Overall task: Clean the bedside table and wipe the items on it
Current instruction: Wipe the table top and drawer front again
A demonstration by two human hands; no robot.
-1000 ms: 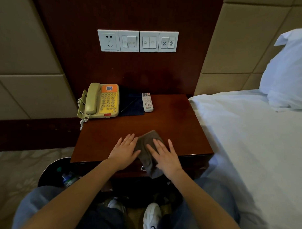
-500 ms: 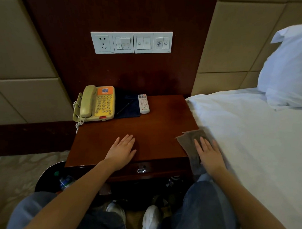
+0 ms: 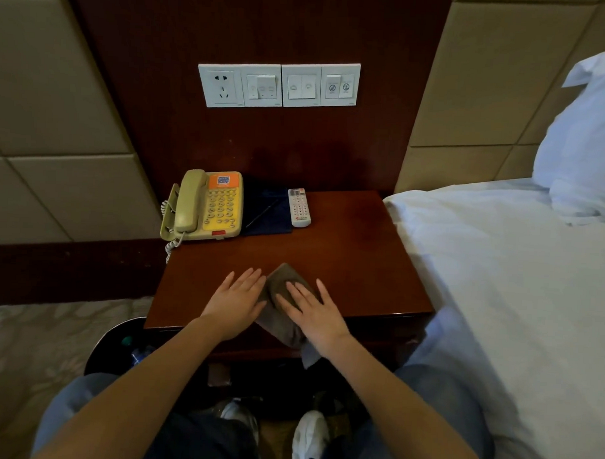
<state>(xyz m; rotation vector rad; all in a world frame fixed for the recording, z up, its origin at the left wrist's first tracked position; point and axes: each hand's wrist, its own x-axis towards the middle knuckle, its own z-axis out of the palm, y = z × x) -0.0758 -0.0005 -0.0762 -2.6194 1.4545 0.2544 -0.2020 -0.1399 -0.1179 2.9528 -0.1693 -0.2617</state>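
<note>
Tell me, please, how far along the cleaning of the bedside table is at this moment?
Nothing looks clearly finished. In hand: the right hand presses the grey cloth flat on the front of the table top, with the left hand flat beside it. Left: the telephone, dark folder and remote sit at the back, neither hand touching them, probably not yet wiped.

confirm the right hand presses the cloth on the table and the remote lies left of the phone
No: the head view shows the remote right of the phone, a dark folder between them. The right hand does press the cloth on the table.
</note>
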